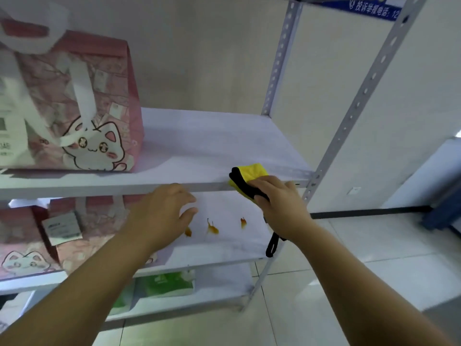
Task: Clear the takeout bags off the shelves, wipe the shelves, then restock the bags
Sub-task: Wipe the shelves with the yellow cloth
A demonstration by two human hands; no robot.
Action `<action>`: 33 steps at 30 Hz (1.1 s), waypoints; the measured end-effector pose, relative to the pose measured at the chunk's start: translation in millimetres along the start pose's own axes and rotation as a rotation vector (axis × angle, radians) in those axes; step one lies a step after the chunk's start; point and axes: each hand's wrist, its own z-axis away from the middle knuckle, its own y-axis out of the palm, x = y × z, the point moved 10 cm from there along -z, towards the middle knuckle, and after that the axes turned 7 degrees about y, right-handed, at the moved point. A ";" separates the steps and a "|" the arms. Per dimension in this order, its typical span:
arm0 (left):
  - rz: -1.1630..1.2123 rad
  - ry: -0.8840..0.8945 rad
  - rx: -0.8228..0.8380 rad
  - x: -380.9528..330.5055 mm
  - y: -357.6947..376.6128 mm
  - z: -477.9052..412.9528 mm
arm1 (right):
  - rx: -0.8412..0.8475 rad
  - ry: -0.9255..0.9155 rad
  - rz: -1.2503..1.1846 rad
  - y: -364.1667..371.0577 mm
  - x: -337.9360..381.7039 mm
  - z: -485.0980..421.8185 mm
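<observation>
Shelving (369,81) of pale slotted metal fills your view, with white boards at several levels. On the upper shelf (212,146) a pink takeout bag (82,103) printed with a white cat stands upright at the left, its white handles raised; the right half of that board is bare. The shelf below (224,248) carries more pink cat bags (50,240) at the left, one with a white receipt (62,228) stuck to it, and three small orange stains (212,228) near the middle of the open board. Lower still, a green-and-white package (167,283) sits on the bottom board; it is too blurred to name more closely.

Your right hand (282,203) is closed around a yellow cleaning cloth with black trim (249,178), pressing it on the front edge of the upper shelf near the right post, and a black loop (273,245) hangs beneath your wrist. Your left hand (162,213) is empty, fingers loosely spread and curled, held in front of the lower shelf just left of the stains.
</observation>
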 end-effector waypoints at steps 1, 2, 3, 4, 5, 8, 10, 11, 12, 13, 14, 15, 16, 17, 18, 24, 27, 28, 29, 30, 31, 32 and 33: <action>0.003 0.022 -0.007 -2.9 1.5 9.2 | -0.010 -0.011 -0.028 0.9 0.9 15.7; 0.002 0.038 -0.002 -3.8 5.9 18.3 | -0.010 -0.010 -0.053 2.6 0.4 30.7; 0.007 0.041 0.020 -3.6 12.7 27.7 | -0.009 -0.007 -0.071 5.1 -0.3 44.5; 0.023 0.030 0.060 -2.5 21.9 36.7 | 0.000 -0.004 -0.080 8.8 -0.9 57.2; 0.039 0.018 0.102 -1.7 31.6 45.9 | 0.017 -0.001 -0.083 14.5 -2.4 68.0; 0.049 -0.030 0.215 2.1 61.9 70.9 | 0.094 0.062 -0.069 40.9 -18.0 87.7; 0.056 -0.073 0.295 6.3 83.7 85.2 | 0.163 0.119 -0.038 65.0 -32.1 94.0; 0.060 -0.090 0.335 8.5 95.3 91.8 | 0.193 0.139 -0.019 76.9 -37.9 96.7; 0.059 -0.103 0.379 10.6 107.4 97.9 | 0.223 0.166 -0.003 89.2 -44.7 98.8; 0.057 -0.112 0.418 12.5 118.8 103.6 | 0.250 0.201 0.006 101.3 -51.6 101.0; 0.052 -0.121 0.456 14.8 130.5 108.4 | 0.274 0.233 0.011 113.5 -58.5 102.2; 0.045 -0.129 0.486 16.8 141.5 112.7 | 0.295 0.252 0.018 126.2 -64.6 102.8; 0.040 -0.145 0.515 19.5 153.0 116.7 | 0.316 0.261 0.029 139.0 -69.0 102.4; 0.039 -0.167 0.539 23.4 165.0 119.8 | 0.340 0.263 0.040 153.3 -73.7 100.8; 0.040 -0.193 0.568 27.7 177.4 122.8 | 0.362 0.261 0.048 167.3 -77.9 98.9; 0.036 -0.235 0.642 52.7 256.0 117.0 | 0.330 0.226 0.082 236.7 -103.5 68.2; 0.026 -0.215 0.593 63.7 291.7 107.1 | 0.238 0.245 0.075 264.4 -115.9 48.0; 0.026 -0.216 0.579 66.9 303.5 105.3 | 0.205 0.257 0.078 271.9 -119.5 42.8; 0.017 -0.214 0.563 69.4 314.0 103.1 | 0.184 0.274 0.085 279.5 -123.1 38.2; 0.007 -0.201 0.540 70.5 323.6 100.8 | 0.186 0.288 0.098 288.9 -126.3 34.8; -0.010 -0.162 0.507 68.8 331.7 97.3 | 0.223 0.292 0.120 301.3 -128.8 33.8; -0.023 -0.113 0.487 66.6 341.8 94.4 | 0.282 0.275 0.159 315.4 -129.4 34.4; -0.037 -0.075 0.462 65.5 351.9 91.6 | 0.345 0.247 0.211 329.2 -129.2 36.3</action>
